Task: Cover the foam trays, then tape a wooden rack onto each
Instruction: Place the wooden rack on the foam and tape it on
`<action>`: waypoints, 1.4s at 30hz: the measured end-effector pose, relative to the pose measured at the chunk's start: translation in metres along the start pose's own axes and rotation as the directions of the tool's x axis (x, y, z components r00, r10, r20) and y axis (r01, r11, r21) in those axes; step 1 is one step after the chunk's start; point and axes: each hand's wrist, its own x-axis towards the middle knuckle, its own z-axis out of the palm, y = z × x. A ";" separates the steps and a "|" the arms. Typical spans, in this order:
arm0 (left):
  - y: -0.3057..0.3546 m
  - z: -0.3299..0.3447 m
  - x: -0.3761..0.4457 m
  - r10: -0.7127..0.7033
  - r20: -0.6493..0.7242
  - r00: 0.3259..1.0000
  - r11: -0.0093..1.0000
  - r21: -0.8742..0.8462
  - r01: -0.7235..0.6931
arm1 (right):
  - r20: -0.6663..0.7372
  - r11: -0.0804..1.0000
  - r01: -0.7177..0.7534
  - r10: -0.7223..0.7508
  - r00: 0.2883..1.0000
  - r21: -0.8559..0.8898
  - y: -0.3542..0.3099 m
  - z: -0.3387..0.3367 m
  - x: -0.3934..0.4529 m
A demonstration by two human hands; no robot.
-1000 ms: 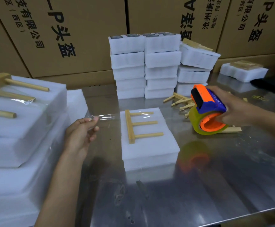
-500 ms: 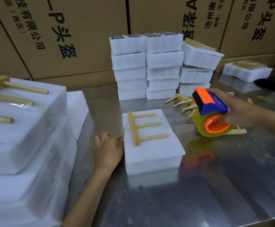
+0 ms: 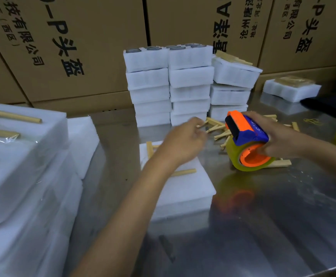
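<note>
My left hand (image 3: 185,139) hangs over the far edge of the covered foam tray (image 3: 183,188), fingers loosely curled and blurred. I cannot tell whether they hold anything. It points toward the tape dispenser (image 3: 247,142), which lies to its right and slightly farther out, with only a short gap between fingertips and the orange nose. My right hand (image 3: 273,138) grips that dispenser by its blue body, the yellowish roll resting on the steel table (image 3: 263,226).

The wooden rack (image 3: 183,171) lies on the tray under my left forearm — its crossbar runs away from me at the tray's left side, and its pegs point right, toward the dispenser. So the tape, I judge, should be drawn leftward across the pegs, and my left hand is the nearer one to catch the free end.

Beyond lie loose racks (image 3: 217,127) by the stacked trays (image 3: 169,86).
</note>
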 end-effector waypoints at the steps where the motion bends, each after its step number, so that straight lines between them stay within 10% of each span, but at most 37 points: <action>1: 0.011 0.010 0.013 0.009 0.119 0.993 0.999 0.052 -0.015 | -0.008 1.000 0.011 -0.011 1.000 -0.025 0.001 0.001 -0.001; 6: 0.013 0.032 0.051 -0.088 0.404 0.910 0.995 0.070 0.065 | -0.070 0.983 0.084 -0.097 0.993 -0.162 0.004 0.003 -0.005; 19: -0.006 0.023 0.057 -0.294 0.421 0.858 0.870 -0.255 0.423 | -0.242 0.770 0.090 -0.306 0.921 -0.632 -0.021 0.027 -0.016; 42: -0.016 0.022 0.055 -0.270 0.407 0.872 0.831 -0.359 0.425 | -0.156 0.670 0.008 -0.184 0.970 -0.742 -0.016 0.010 -0.009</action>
